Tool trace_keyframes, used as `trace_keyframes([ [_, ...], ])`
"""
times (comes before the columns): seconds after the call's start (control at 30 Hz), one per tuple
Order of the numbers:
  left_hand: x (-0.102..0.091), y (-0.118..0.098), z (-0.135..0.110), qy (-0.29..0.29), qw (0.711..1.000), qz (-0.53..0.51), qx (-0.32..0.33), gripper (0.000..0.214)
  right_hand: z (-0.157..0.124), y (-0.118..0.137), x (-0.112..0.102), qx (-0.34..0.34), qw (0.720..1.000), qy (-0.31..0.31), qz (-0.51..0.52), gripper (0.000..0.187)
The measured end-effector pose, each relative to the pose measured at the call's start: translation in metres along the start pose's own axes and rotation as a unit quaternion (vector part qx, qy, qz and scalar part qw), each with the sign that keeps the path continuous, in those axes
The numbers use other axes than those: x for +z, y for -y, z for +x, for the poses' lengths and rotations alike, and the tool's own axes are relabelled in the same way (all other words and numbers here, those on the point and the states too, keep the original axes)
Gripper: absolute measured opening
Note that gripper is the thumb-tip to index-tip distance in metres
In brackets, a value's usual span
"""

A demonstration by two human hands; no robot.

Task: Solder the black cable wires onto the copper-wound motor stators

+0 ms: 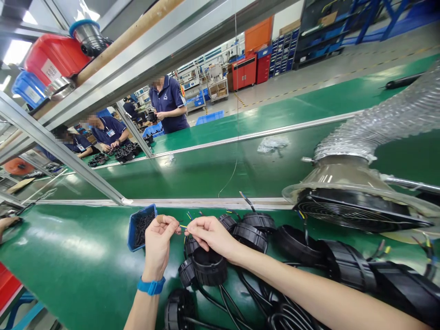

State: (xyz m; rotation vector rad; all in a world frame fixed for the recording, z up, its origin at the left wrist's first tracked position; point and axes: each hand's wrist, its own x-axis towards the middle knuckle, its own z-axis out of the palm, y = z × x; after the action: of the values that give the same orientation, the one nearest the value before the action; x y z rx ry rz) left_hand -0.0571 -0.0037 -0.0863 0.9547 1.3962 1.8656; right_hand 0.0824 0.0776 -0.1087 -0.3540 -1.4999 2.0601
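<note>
My left hand (pixel 158 245), with a blue band at the wrist, and my right hand (pixel 210 235) are both pinched on a thin yellow wire (pixel 183 226) stretched between them. They hover over a black round motor housing (pixel 208 266) on the green bench (pixel 75 256). More black round housings (pixel 254 229) with trailing cables lie in a row to the right. A small blue bin (pixel 140 226) of dark small parts sits just left of my left hand.
A large fume-extraction hood (pixel 347 197) with a silver flexible duct (pixel 388 121) hangs at the right. A green conveyor belt (pixel 206 169) runs behind the bench. Three people in dark blue shirts work at the far left. Another person's hand (pixel 7 223) rests at the left edge.
</note>
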Motion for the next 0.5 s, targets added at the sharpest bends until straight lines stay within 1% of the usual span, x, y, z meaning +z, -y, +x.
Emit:
trace_keyframes([
  [0.17, -0.0019, -0.0013, -0.0016, 0.013, 1.000, 0.011, 0.000, 0.020, 0.0000, -0.0003, 0.0006, 0.002, 1.000, -0.004, 0.000, 0.047],
  [0.5, -0.0058, 0.0015, 0.0011, 0.013, 0.999, 0.029, 0.008, 0.020, -0.0002, 0.0012, 0.0008, 0.005, 1.000, -0.004, -0.001, 0.047],
])
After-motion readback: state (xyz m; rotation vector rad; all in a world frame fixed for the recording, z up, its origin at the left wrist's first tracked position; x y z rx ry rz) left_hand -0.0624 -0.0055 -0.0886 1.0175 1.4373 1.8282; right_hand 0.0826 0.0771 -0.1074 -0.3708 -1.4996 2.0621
